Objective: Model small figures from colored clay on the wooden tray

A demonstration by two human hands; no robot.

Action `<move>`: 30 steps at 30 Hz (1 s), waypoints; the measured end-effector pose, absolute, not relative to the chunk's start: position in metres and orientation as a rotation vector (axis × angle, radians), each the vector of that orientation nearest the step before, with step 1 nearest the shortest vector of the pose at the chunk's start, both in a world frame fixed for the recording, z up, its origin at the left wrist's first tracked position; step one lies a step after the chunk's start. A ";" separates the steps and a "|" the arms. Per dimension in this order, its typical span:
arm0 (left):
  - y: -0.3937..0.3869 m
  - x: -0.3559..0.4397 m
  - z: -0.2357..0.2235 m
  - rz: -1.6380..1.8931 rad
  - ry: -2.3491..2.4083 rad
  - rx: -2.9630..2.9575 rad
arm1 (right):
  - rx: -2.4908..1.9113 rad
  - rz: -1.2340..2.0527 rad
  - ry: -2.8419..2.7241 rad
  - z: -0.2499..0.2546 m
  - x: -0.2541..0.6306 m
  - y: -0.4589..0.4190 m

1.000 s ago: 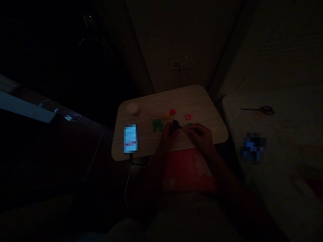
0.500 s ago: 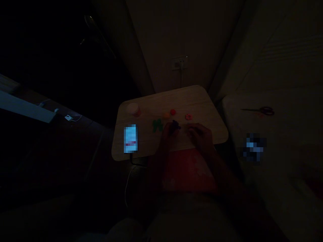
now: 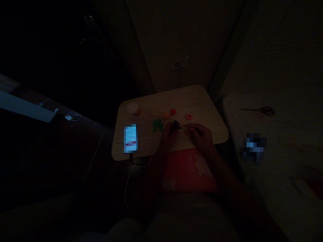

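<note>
The room is very dark. My left hand (image 3: pixel 169 133) rests on the small wooden table (image 3: pixel 196 97) with its fingers pinched on a small dark piece (image 3: pixel 176 125). Just to its right, my right hand (image 3: pixel 200 136) is curled on the table, fingertips closed on something I cannot make out. Ahead of the hands lie a green shape (image 3: pixel 157 124), an orange lump (image 3: pixel 166 115), a red lump (image 3: pixel 173 112) and a pink flower-like piece (image 3: pixel 188 116).
A lit phone (image 3: pixel 130 138) lies at the table's front left, its cable hanging off the edge. A small pink tub (image 3: pixel 133 109) stands at the back left. Scissors (image 3: pixel 259 110) lie on the pale bed surface to the right. A red cushion (image 3: pixel 188 169) covers my lap.
The hands have barely shifted; the dark piece in my left hand has turned slightly. A pale blue tip seen at my right fingertips a second ago no longer shows.
</note>
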State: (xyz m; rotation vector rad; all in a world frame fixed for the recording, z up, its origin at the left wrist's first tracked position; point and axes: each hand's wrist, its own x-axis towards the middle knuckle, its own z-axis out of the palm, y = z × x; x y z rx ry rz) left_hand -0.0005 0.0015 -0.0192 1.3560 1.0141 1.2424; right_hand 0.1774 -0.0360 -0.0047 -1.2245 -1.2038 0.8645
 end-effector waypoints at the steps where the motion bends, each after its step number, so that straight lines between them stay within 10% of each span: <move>1: 0.001 0.000 -0.019 1.250 1.014 1.357 | -1.212 0.873 -1.204 -0.005 0.177 -0.036; 30: 0.000 -0.001 -0.013 1.215 1.013 1.353 | -1.241 0.952 -1.173 0.005 0.176 -0.041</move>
